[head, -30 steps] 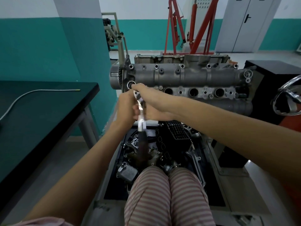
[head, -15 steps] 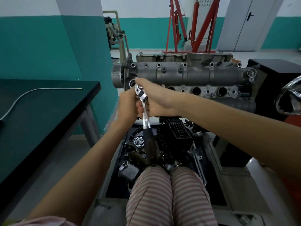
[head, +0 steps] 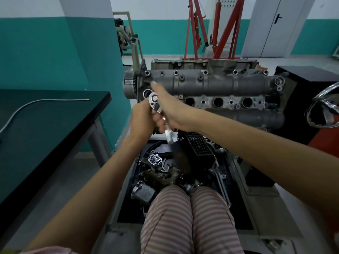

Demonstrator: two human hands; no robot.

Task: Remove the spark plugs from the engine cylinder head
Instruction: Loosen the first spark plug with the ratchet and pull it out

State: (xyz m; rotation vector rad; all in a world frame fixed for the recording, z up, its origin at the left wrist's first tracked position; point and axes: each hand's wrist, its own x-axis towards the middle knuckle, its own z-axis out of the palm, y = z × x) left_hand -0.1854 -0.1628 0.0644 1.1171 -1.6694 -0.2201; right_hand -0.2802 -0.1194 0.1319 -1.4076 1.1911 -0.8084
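Observation:
The grey engine cylinder head [head: 220, 85] stands on its side straight ahead, with three open plug wells [head: 218, 102] showing in a row. A chrome ratchet wrench [head: 153, 99] points its head at the left end of that row; its black handle [head: 180, 156] hangs down to the right, blurred. My left hand [head: 142, 118] grips the ratchet's shank just below the head. My right hand [head: 172, 110] lies across the ratchet with its fingers stretched out towards the cylinder head. No spark plug is visible; the leftmost well is hidden behind my hands.
A black tray [head: 128, 208] of loose engine parts lies below the head, in front of my striped knees. A dark workbench [head: 45, 125] with a metal hose stands on the left. A red engine hoist [head: 211, 33] is behind, a black cabinet [head: 308, 76] and chrome wheel on the right.
The ratchet handle has swung from straight down to lower right. My right hand's fingers have stretched out past the ratchet head. The view has shifted slightly.

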